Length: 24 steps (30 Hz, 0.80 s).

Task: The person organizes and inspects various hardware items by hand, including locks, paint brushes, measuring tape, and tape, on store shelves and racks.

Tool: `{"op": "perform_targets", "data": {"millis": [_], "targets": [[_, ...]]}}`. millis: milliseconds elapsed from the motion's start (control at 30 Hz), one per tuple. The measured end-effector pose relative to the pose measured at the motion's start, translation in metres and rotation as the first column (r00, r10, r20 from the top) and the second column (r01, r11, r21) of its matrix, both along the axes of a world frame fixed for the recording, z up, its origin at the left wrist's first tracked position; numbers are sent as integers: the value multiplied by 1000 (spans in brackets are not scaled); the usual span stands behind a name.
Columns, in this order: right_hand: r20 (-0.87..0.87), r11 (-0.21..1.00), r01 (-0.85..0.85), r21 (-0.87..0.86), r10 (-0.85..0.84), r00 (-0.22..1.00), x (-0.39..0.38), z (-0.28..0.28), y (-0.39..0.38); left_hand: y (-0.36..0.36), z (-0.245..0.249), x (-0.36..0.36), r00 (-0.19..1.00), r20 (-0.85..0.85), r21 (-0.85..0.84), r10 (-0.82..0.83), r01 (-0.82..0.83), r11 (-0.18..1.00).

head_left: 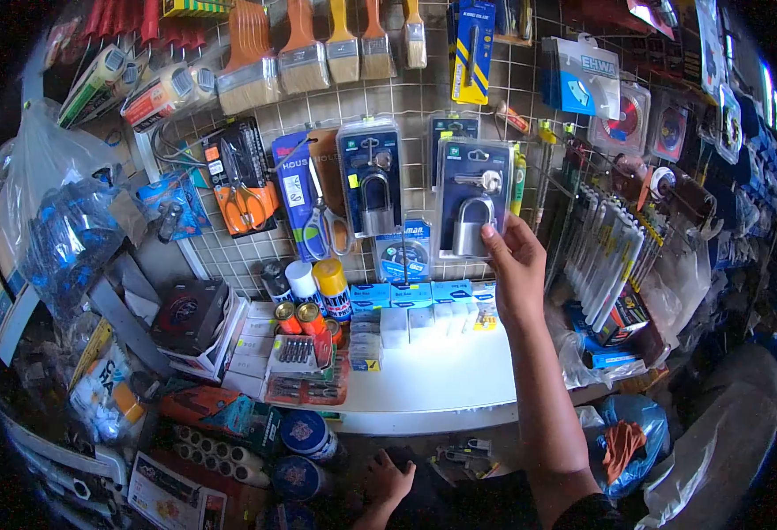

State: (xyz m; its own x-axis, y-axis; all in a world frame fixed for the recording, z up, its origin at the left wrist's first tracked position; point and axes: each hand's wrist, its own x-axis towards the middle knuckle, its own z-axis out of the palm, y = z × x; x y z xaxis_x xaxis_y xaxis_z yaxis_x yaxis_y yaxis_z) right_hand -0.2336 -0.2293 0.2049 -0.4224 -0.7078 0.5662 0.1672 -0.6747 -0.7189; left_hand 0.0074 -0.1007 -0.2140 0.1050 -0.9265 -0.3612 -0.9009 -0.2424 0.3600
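Note:
My right hand (516, 256) reaches up to the wire rack and grips the lower right corner of a packaged padlock (474, 221), thumb on its front. The package is upright and shows a key above the silver lock. Left of it hangs another padlock package (373, 181), with scissors packs (313, 199) beyond. Low in the view, my left hand (390, 479) is near my dark clothing, its fingers apart and nothing seen in it. Below the right hand are small blue boxes (411, 294) on a white shelf.
Paint brushes (305, 66) hang along the top. Spray cans (330, 287) and red-orange cans stand on the white shelf (433, 380). Bagged goods (66, 212) hang at the left; long packets (605, 256) hang at the right. Round tins (307, 435) are below the shelf.

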Motion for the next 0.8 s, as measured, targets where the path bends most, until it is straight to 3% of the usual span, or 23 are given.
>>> {"op": "perform_targets", "data": {"millis": [100,200,333,433,633,800], "targets": [[41,999,-9,51,7,999,-7,-2,-7,1,-1,0,1000,20,11,-8,8,1000],[-40,995,50,82,-47,998,-13,-7,-25,1,-2,-1,999,47,-10,-16,17,1000],[-88,970,244,14,-242,966,-10,3,-50,0,3,-3,986,151,-34,-65,71,997],[-88,964,264,-7,-264,960,-14,9,-76,-3,-3,2,998,37,-17,-55,56,998],[-19,973,219,69,-218,976,-20,16,-123,-3,32,-2,999,19,68,-32,31,997],[-220,878,437,194,-396,892,-26,14,-138,-3,40,-2,999,22,34,-50,49,998]]}}
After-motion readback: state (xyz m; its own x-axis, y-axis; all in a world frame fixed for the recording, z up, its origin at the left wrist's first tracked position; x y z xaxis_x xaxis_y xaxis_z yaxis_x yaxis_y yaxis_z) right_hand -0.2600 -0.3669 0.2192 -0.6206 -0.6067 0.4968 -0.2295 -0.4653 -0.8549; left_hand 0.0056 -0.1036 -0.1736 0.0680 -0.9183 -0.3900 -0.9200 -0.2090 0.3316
